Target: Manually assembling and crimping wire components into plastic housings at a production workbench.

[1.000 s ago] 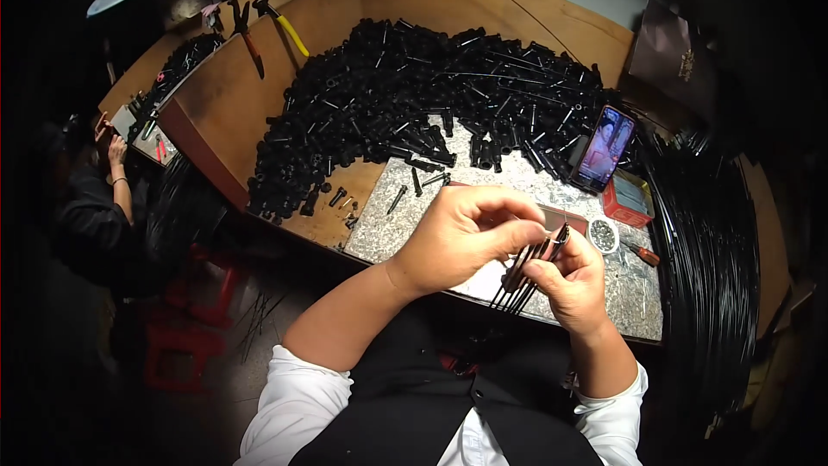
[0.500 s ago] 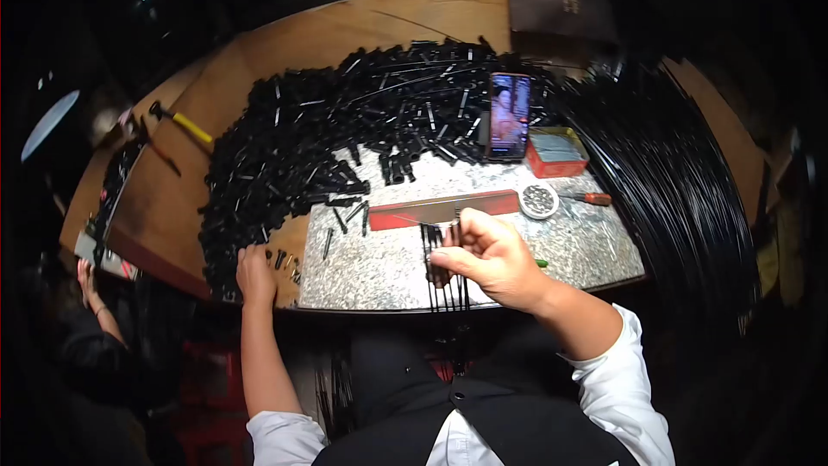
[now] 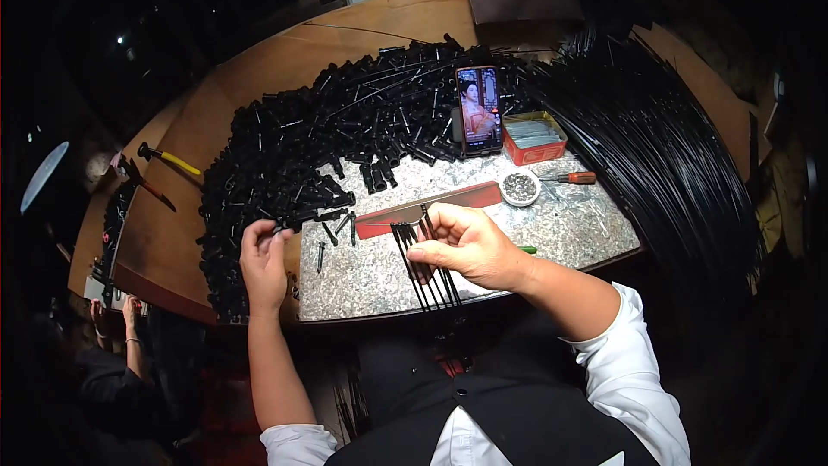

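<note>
My right hand [image 3: 474, 248] is closed around a small bunch of thin black rods [image 3: 429, 287], which hang down over the near part of the speckled board [image 3: 362, 280]. The rods' upper ends show to the left of the fingers. My left hand [image 3: 264, 269] is at the near edge of a big heap of short black tubular parts [image 3: 345, 108]. Its thumb and fingers are curled together, with a dark bit at the tips that blends into the heap. Behind the rods lies a long red-and-grey bar [image 3: 466, 197]. A few loose black pieces [image 3: 322, 256] lie left of it.
A phone [image 3: 479, 112] stands upright beside a red tin [image 3: 535, 140]. Near them are a white bowl of small metal bits [image 3: 519, 187] and a screwdriver [image 3: 576, 178]. Long black rods [image 3: 664, 147] fill the right side. A yellow-handled hammer [image 3: 177, 160] lies left; another person's hands [image 3: 131, 309] show beyond.
My left hand has risen slightly from the heap and its fingers have curled together. My right hand and its rods have shifted a little left, and the rods now hang slanted.
</note>
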### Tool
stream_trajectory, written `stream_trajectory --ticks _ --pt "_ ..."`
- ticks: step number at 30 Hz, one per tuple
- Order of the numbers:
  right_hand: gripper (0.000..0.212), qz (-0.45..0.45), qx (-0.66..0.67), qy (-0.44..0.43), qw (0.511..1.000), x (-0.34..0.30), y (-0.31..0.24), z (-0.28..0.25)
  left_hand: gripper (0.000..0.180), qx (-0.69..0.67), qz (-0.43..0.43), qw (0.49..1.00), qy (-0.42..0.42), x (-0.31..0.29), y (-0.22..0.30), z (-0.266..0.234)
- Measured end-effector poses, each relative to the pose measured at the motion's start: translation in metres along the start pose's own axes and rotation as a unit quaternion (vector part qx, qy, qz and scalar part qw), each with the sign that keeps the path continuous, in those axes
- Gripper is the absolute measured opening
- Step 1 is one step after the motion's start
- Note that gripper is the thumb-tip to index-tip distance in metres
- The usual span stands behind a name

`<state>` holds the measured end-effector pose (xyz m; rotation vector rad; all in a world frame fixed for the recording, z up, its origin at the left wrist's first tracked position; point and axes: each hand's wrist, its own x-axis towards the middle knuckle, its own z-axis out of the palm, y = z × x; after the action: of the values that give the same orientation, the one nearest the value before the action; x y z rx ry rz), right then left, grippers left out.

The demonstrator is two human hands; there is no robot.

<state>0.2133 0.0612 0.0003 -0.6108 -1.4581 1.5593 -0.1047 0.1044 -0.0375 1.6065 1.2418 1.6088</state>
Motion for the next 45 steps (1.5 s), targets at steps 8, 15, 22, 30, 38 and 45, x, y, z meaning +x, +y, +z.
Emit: stream_trajectory --ticks 8,15,22,30,38,45 --pt "0.011 0.009 0.078 -0.020 0.997 0.009 0.003 0.002 0.029 -0.294 -0.030 0.947 -0.124 -0.009 0.072 0.079" --pt "0.013 0.011 0.081 -0.025 0.996 0.010 0.006 -0.001 0.033 -0.361 -0.076 0.916 -0.157 -0.012 0.077 0.098" --pt "0.014 0.009 0.074 -0.021 0.997 0.016 0.009 -0.001 0.031 -0.366 -0.064 0.910 -0.183 -0.013 0.077 0.101" --pt "0.015 0.017 0.076 -0.031 0.996 0.018 0.008 -0.001 0.031 -0.375 -0.077 0.902 -0.199 -0.014 0.080 0.103" --pt "0.015 0.016 0.080 -0.032 0.996 0.018 0.007 -0.002 0.027 -0.389 -0.079 0.895 -0.203 -0.014 0.077 0.102" --pt "0.014 0.014 0.081 -0.040 0.996 0.020 0.009 -0.002 0.022 -0.390 -0.064 0.893 -0.215 -0.016 0.079 0.102"
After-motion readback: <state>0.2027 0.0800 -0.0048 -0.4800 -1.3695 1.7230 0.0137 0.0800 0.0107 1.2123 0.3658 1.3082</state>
